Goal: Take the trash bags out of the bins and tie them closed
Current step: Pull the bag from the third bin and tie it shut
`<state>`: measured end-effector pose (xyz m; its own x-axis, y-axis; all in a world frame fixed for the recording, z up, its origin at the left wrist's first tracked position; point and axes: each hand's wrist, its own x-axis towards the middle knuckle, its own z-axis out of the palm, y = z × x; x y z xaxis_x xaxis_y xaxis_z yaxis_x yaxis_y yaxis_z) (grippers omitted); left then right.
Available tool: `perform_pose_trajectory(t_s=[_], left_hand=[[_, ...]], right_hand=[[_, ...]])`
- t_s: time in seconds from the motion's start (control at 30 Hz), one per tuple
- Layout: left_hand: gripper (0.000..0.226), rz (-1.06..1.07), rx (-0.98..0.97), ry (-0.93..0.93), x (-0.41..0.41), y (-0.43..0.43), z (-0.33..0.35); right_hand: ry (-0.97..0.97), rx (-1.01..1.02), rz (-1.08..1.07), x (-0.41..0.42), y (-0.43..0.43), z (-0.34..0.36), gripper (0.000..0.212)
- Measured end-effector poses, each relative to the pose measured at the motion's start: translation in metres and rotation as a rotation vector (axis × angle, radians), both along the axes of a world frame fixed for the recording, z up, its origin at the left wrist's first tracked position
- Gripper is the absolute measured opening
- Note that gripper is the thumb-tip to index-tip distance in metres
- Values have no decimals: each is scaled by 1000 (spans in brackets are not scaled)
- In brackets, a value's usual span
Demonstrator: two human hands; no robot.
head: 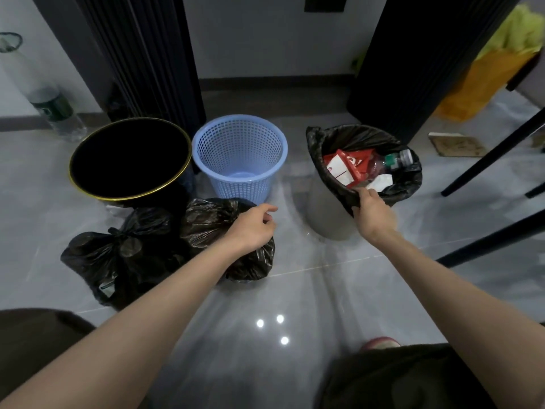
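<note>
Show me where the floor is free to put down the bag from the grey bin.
Free: the floor between the tied bags and the grey bin, and on toward you. Crowded: left, the tied bags lie before the black bin and blue basket; right, chair legs. The right hand grips the last bag by its rim.

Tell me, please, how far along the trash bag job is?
Done: the black bin and blue basket stand unlined; beside them lie the knotted bag and the second bag, its top hidden by the left hand. In hand: the right hand grips the liner at the rim of the grey bin. Left: lifting out and tying that liner.
</note>
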<state>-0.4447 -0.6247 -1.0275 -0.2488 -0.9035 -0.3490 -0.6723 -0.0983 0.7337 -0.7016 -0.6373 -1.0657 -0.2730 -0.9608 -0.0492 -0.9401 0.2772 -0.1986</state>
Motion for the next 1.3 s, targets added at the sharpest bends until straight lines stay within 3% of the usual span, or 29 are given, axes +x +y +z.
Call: perform_pose_trajectory(t_s=[0.2,0.4,0.47,0.53,0.63,0.73,0.83,0.9,0.97,1.1,1.3], left_hand=[[39,31,10,85,-15,-11,1],[37,219,220,303,-23,1,-1],[37,259,283,353,-26,10,-3],[40,288,337,409,-30,18,-9],[41,352,442,501,-39,28,-18],[44,392,506,559,-47,33,-28],[47,401,559,618,-54,28,-34],[48,412,583,648,-61,22,-37],[48,423,606,673,-69,17,-40],[47,421,649,693,-85,10,-42],[31,483,776,843,-98,4,-49]], right_hand=[[-78,-136,27,4,1,1,25],[-142,-90,120,19,26,7,21],[-231,-73,126,22,36,9,18],[-384,-182,96,25,49,11,15],[-641,-502,-176,27,64,17,13],[-825,-640,-719,7,68,3,11],[-1220,-406,-1172,-18,73,-23,12],[-1591,-158,-1244,-22,80,-37,10],[-1840,-13,-1226,-17,84,-45,18],[-2059,8,-1193,-8,76,-51,36],[-2080,-22,-1171,-10,64,-59,11]])
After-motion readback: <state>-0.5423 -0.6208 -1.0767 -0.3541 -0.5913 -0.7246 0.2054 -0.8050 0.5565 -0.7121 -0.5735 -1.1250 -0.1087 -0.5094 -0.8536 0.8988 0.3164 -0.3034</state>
